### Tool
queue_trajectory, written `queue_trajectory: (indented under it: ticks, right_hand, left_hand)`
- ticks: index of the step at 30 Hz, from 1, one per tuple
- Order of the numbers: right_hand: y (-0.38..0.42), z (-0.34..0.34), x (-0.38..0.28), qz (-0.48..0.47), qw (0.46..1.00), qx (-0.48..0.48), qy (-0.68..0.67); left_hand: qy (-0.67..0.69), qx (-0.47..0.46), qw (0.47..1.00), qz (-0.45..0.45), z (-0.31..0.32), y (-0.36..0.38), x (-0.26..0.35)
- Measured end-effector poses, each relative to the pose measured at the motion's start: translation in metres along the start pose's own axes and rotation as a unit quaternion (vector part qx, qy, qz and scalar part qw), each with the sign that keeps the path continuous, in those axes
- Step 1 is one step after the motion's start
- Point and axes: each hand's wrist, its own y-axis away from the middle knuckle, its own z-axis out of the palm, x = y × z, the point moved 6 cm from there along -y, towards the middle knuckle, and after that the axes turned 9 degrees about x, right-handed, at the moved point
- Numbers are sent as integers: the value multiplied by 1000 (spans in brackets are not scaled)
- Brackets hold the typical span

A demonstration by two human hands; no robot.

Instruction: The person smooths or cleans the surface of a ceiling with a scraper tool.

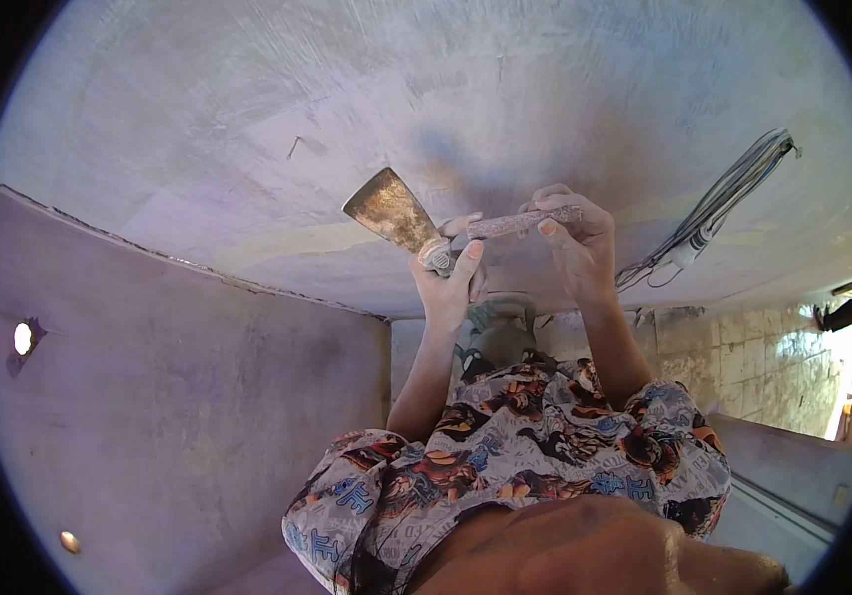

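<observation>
My left hand [451, 283] is closed on a putty knife [393, 213], whose wide, stained blade points up and to the left. Its handle is mostly hidden in my palm. To the right, the fingers of my right hand [585, 248] pinch a rough, whitish-brown stick-like piece [523, 223] held almost level. The left end of that piece reaches the fingertips of my left hand. Pale dust covers the fingers of both hands.
A pale plastered surface [247, 69] fills the top. A bundle of wires [733, 198] hangs from it at right. The left wall [148, 397] has a bright round hole [23, 337]. At the far right edge, a person's dark-clothed leg [851, 311] shows near a bright opening.
</observation>
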Motion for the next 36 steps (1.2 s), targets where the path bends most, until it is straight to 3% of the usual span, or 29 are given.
queue_trajectory:
  ticks: [2,7,15,19,21,36]
  right_hand:
    - [2,0,-1,11,1000,6,0]
    - [4,-7,1,28,999,0,43]
    - [2,-7,5,26,994,-79,75]
    - [3,-2,-4,43,993,-44,102]
    - [4,-6,6,118,986,-63,103]
    - [6,-13,23,85,986,-68,129]
  left_hand:
    - [38,-2,999,-18,3,-1,4]
    - [-15,49,999,-5,2,-7,5]
    - [-33,46,998,-2,-8,-15,-5]
    - [-77,42,996,27,-5,-15,-5]
    - [-76,40,996,30,-7,-18,-9]
    - [-67,70,995,30,-7,-18,-21]
